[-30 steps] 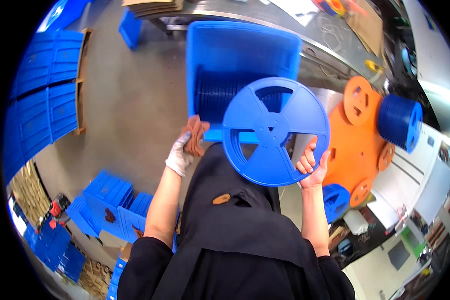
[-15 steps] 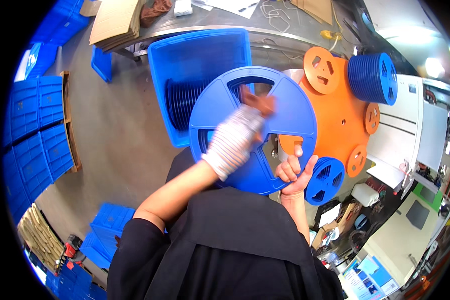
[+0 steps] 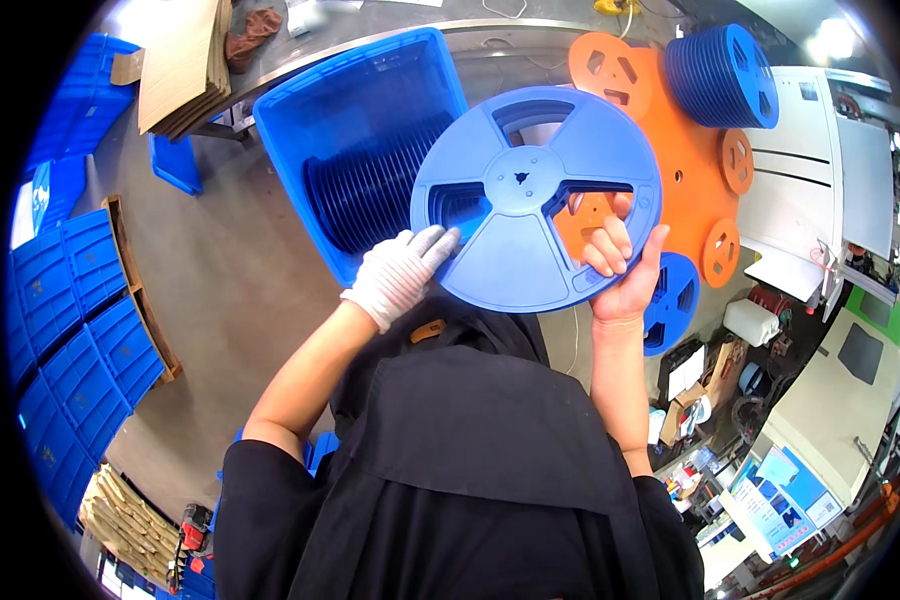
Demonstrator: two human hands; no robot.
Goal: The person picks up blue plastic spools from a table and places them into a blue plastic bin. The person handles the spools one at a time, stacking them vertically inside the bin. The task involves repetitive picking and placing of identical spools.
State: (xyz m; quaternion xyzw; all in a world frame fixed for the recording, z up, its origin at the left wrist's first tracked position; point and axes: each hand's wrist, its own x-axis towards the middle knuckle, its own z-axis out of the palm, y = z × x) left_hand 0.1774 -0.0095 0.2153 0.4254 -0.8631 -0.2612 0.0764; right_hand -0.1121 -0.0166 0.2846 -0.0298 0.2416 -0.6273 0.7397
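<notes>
A blue plastic reel [image 3: 520, 270] with a round hub and cut-out windows is held up in front of me, its flat face towards me. My right hand [image 3: 618, 260] grips its lower right rim; fingers pass through a window and the thumb lies outside the edge. At the lower left rim is my left hand [image 3: 395, 275] in a white striped glove, its fingertips hooked over the edge and its thumb hidden. Behind the reel stands a blue bin [image 3: 355, 95] with a row of dark blue reels [image 3: 370, 190] lying in it.
At right, an orange plate [image 3: 675, 190] carries round orange discs and a stack of blue reels [image 3: 725, 80]. More blue reels [image 3: 675, 305] sit below. A metal table [image 3: 390, 30] with cardboard and a brown cloth [image 3: 253, 38] is beyond. Blue crates [image 3: 80, 340] stand left.
My left hand has left the reel's middle for its lower left rim; the brown cloth it held no longer shows there. The reel has moved up and slightly right, still in my right hand.
</notes>
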